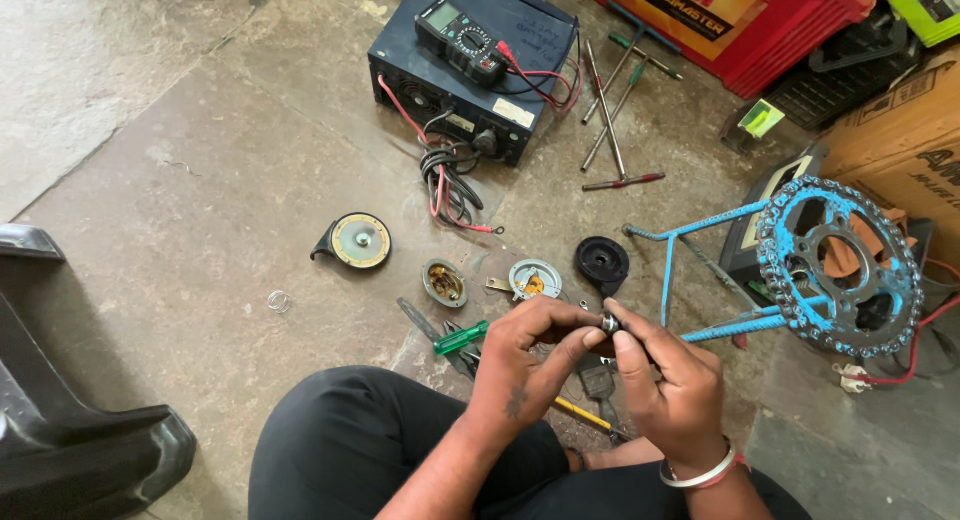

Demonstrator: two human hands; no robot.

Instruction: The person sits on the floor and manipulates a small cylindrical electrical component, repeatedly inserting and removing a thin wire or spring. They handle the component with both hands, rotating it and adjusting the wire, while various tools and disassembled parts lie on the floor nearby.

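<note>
Pinching a small round metal part (609, 323) between both hands here: left hand (528, 355) and right hand (668, 380) each have fingertips clamped on it, just above the lap. On the floor nearby sit a green-handled screwdriver (458, 338) and a black round cover (602, 259).

You are pinching a small shiny metal part (609, 323) between your fingertips (600, 335). Just beyond them a matt black plastic cap (602, 259) is lying on rough, stained concrete floor (220, 180); left of them, a glossy green-handled screwdriver (460, 338).
</note>
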